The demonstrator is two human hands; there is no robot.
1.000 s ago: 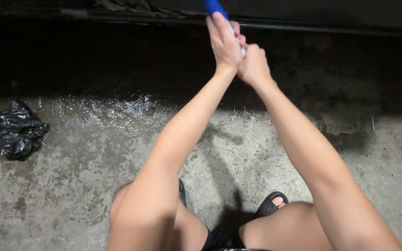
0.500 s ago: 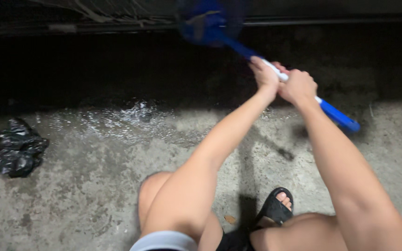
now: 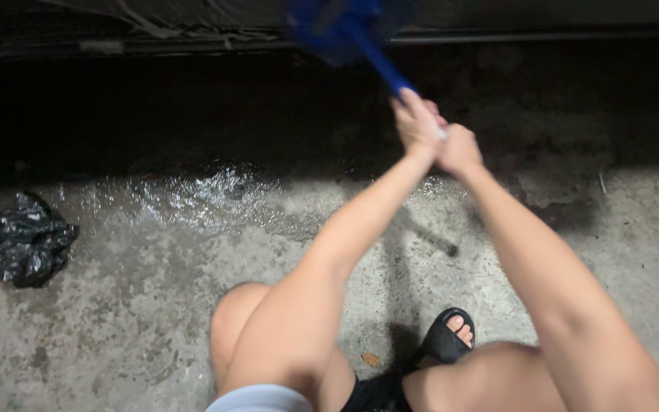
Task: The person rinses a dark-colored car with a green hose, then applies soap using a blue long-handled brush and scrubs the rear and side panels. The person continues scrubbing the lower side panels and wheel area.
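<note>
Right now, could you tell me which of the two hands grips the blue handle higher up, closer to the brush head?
The left hand sits higher on the blue handle, nearer the blurred blue head. The right hand grips just below and touches it.

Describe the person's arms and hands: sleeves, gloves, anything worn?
Both arms are bare from hand to upper arm. The left hand and right hand wear no gloves; no watch or bracelet shows at the wrists, and rings cannot be told through the blur. A pale sleeve edge shows at the left upper arm.
</note>
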